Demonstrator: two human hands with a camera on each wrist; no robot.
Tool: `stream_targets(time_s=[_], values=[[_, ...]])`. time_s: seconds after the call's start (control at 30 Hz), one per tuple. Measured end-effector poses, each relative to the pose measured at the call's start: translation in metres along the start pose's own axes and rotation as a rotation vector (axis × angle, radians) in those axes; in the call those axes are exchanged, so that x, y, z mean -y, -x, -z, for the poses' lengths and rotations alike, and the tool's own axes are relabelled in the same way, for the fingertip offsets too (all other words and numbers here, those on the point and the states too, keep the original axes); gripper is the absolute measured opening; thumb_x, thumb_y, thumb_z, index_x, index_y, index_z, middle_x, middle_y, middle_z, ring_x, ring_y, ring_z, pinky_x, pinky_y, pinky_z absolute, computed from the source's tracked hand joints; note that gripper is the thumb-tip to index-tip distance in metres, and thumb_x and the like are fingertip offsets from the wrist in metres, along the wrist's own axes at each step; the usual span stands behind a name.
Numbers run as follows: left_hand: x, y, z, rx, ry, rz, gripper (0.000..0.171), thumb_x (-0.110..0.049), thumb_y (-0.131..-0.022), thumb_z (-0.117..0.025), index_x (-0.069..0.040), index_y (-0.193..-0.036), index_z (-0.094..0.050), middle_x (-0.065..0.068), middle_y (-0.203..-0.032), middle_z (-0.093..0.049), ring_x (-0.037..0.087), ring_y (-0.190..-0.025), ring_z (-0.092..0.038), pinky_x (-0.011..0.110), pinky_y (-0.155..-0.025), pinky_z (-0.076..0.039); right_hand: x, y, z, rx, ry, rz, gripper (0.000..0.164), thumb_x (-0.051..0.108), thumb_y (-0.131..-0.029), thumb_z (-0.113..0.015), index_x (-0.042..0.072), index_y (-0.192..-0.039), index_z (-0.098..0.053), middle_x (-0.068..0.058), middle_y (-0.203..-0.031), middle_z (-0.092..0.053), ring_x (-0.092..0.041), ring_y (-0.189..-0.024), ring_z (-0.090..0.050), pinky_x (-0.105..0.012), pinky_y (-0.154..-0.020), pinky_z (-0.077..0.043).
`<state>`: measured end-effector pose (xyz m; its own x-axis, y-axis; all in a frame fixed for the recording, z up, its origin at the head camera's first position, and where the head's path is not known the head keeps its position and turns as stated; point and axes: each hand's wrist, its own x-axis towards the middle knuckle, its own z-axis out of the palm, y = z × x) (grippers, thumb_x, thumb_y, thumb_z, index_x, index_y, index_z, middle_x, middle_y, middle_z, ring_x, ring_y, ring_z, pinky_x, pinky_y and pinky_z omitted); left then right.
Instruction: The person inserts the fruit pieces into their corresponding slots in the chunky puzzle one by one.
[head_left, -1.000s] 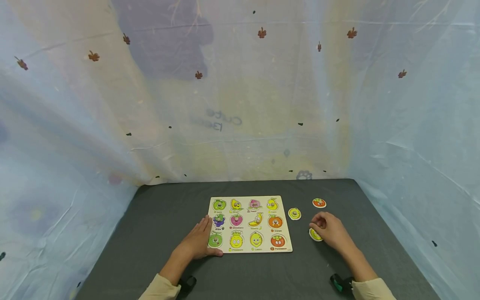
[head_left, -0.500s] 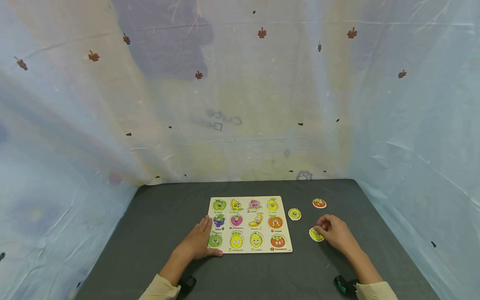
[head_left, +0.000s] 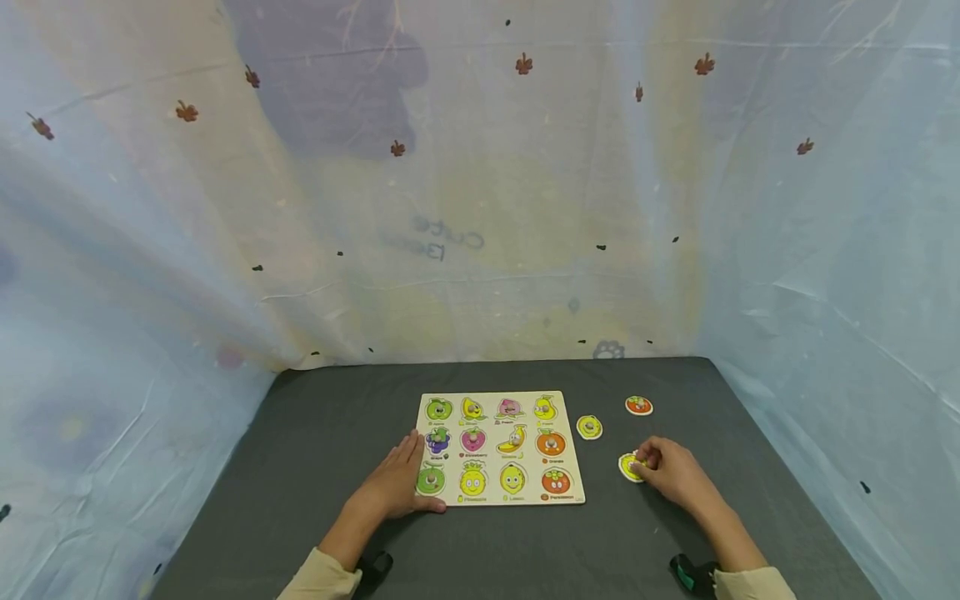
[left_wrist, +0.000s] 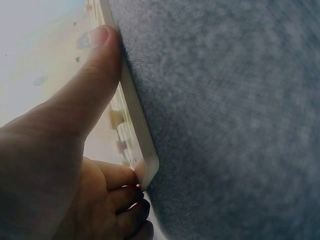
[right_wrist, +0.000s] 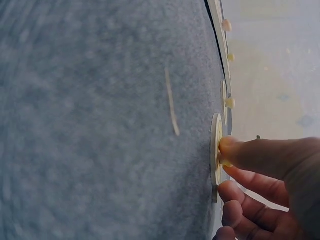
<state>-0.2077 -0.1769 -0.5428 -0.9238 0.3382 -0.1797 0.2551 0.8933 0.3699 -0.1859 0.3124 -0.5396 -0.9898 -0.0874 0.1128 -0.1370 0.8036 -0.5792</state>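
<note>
A white wooden fruit puzzle board (head_left: 533,479), with rows of fruit pictures and several knobs, lies flat on the dark cloth. Along its left edge rests my left hand (head_left: 397,479), fingers straight, thumb at the near corner. In the left wrist view the thumb and fingers touch the board's edge (left_wrist: 137,115). To the board's right, my right hand (head_left: 671,468) pinches the small knob of a round yellow puzzle piece (head_left: 628,468) between thumb and index finger. The right wrist view shows this piece (right_wrist: 216,135) from the side, its face partly covered by the fingertips.
Another round yellow piece (head_left: 589,427) lies just right of the board. Farther back is a red-orange piece (head_left: 639,406). A pale thread (right_wrist: 171,100) lies on the cloth. Patterned curtains (head_left: 480,200) hang behind and beside the table.
My right hand has shifted slightly right and nearer to me, uncovering more of the yellow piece, which stays almost where it was. The left hand and the board have not moved.
</note>
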Motion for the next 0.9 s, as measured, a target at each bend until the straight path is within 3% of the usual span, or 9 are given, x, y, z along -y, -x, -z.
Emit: stream_targets(time_s=[0.4,0.9], values=[[-0.002,0.001,0.001,0.003,0.004,0.001,0.131,-0.058,-0.080,-0.092,0.011,-0.166,-0.022,0.029,-0.175,-0.017,0.043,-0.163,-0.020,0.055,-0.132,-0.023,-0.002,-0.001,-0.001,0.028,0.014,-0.059,0.015,0.013,-0.094,-0.083,0.007,-0.093,-0.069,-0.001,-0.083,-0.061,-0.015,-0.073,-0.054,-0.034,-0.065,-0.046],[-0.004,0.004,0.003,0.004,0.013,0.005,0.130,-0.057,-0.080,-0.092,0.012,-0.166,-0.022,0.030,-0.175,-0.017,0.043,-0.163,-0.021,0.055,-0.132,-0.023,0.009,-0.001,-0.001,-0.017,-0.011,-0.040,0.014,0.015,-0.095,-0.083,0.007,-0.095,-0.071,-0.001,-0.084,-0.061,-0.015,-0.072,-0.053,-0.032,-0.062,-0.045]])
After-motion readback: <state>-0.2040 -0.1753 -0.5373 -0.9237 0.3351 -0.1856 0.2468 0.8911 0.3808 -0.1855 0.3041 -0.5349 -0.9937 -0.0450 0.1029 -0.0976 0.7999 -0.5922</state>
